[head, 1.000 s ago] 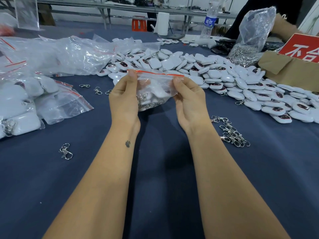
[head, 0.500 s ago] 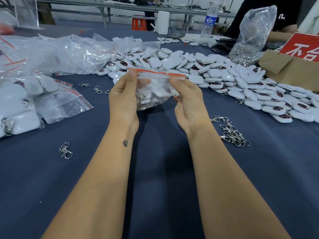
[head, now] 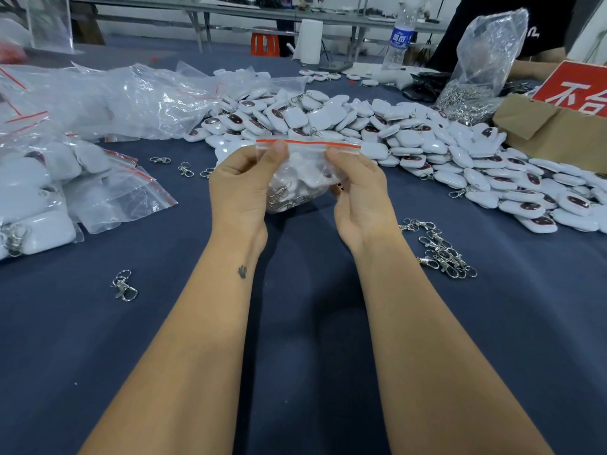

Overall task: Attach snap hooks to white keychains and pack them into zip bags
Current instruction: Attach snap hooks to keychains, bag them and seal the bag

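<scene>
Pinching the zip bag [head: 305, 172] upright, left hand [head: 241, 188] and right hand [head: 358, 195] fingers hold its red-striped mouth level, left-to-right.

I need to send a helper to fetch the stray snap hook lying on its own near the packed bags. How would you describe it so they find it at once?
Start at the stack of filled zip bags on the left of the blue table. Just nearer the person, left of the left forearm, lies the lone snap hook. Unlike the heap of hooks right of the right forearm, it lies by itself.

Clear, crinkled plastic zip bag [head: 305, 172] holds glossy white plastic keychains [head: 407, 139]; shiny metal hooks [head: 443, 252] lie on matt blue cloth [head: 295, 323] beside a brown cardboard box [head: 555, 133].
</scene>
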The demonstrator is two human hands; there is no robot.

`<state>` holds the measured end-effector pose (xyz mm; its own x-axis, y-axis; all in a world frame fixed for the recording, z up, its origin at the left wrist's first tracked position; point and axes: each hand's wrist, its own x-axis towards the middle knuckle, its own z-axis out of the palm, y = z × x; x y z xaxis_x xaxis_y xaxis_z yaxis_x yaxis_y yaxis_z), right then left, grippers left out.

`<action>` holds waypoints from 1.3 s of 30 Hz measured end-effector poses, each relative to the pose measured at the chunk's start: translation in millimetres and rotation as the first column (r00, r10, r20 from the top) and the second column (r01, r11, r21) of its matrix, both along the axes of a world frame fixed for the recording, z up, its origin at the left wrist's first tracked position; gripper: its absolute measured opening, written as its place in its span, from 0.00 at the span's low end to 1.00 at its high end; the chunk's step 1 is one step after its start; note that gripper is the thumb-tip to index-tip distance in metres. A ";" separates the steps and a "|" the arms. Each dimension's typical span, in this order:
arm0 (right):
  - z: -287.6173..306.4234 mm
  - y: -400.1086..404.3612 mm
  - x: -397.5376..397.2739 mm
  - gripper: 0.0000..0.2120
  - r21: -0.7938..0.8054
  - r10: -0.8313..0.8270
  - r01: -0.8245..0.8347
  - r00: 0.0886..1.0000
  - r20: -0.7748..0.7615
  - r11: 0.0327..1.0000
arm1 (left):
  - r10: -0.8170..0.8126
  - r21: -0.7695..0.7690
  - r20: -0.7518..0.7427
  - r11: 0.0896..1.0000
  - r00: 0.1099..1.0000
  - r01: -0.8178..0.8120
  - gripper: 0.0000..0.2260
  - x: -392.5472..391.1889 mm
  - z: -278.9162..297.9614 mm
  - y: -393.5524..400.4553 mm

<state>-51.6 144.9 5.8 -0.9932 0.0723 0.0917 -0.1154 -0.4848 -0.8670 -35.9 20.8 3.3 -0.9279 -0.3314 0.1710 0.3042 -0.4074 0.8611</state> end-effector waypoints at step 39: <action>4.5 4.7 6.6 0.10 0.685 -0.167 0.379 0.919 -0.357 0.622 | 0.008 -0.493 -0.107 0.868 0.994 -0.060 0.06 -3.6 -12.1 3.4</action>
